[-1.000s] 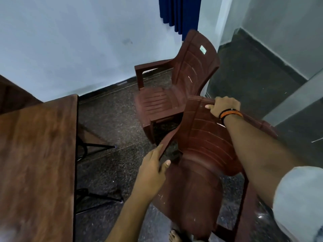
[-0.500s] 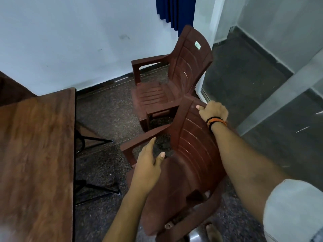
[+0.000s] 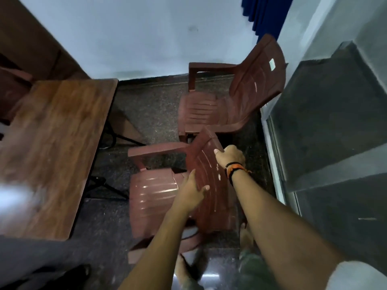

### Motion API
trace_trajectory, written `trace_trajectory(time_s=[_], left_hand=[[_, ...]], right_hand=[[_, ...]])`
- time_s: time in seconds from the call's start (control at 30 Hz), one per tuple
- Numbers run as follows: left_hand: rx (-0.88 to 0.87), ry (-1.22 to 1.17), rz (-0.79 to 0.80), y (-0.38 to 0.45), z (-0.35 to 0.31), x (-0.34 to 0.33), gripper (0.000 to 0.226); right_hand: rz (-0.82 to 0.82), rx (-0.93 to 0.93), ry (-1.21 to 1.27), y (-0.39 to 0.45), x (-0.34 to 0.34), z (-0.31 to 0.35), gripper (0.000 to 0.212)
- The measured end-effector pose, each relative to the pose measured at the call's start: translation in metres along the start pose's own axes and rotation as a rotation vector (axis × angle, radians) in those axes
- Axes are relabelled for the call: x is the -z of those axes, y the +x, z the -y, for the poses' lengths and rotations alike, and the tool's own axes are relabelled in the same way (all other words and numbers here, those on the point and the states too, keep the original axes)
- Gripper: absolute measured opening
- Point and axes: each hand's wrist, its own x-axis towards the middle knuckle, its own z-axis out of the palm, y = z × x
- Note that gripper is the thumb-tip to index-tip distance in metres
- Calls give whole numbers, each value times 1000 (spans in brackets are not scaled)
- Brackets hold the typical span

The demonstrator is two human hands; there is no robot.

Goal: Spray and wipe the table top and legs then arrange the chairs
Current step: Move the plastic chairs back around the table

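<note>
The right hand (image 3: 230, 157) has its fingers (image 3: 217, 152) curled over the top edge of the near chair (image 3: 159, 193), gripping its backrest; a dark and orange band sits at that wrist. The left hand (image 3: 191, 188) lies flat on the front of the same backrest, fingers spread and loose, gripping nothing. This chair stands on the floor (image 3: 150, 109) just beside the wooden table (image 3: 52, 130), seat facing it. A second chair (image 3: 236, 97) stands behind, near the wall (image 3: 129, 34).
</note>
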Motion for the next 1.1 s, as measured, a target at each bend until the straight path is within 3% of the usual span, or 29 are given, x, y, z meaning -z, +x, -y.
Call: trace_trajectory(time_s=[0.17, 0.27, 0.37, 0.47, 0.5, 0.6, 0.7, 0.87, 1.0, 1.1], left_hand=[[112, -105, 82, 1, -20, -11, 113], [81, -137, 55, 24, 1, -23, 122], [60, -142, 83, 54, 26, -28, 112], [119, -81, 85, 37, -11, 12, 82], [120, -75, 68, 35, -19, 22, 86], [116, 19, -3, 52, -31, 36, 99], [150, -2, -68, 77, -48, 44, 90], [276, -109, -184, 139, -64, 43, 82], [435, -99, -151, 178, -63, 34, 87], [539, -55, -161, 203, -76, 33, 86]], right_hand=[[213, 5, 18, -3, -13, 9, 51], [299, -13, 42, -11, -30, 13, 50], [407, -25, 105, -20, -48, 18, 49], [523, -52, 163, -21, -51, 27, 48], [537, -44, 164, -15, -48, 33, 50], [431, 124, 86, 13, -8, 55, 68], [243, 324, 68, 64, 47, 77, 55], [-58, 452, 80, 195, 157, 94, 53], [-339, 370, 11, 312, 246, 101, 66], [-305, 213, 23, 376, 292, 112, 88]])
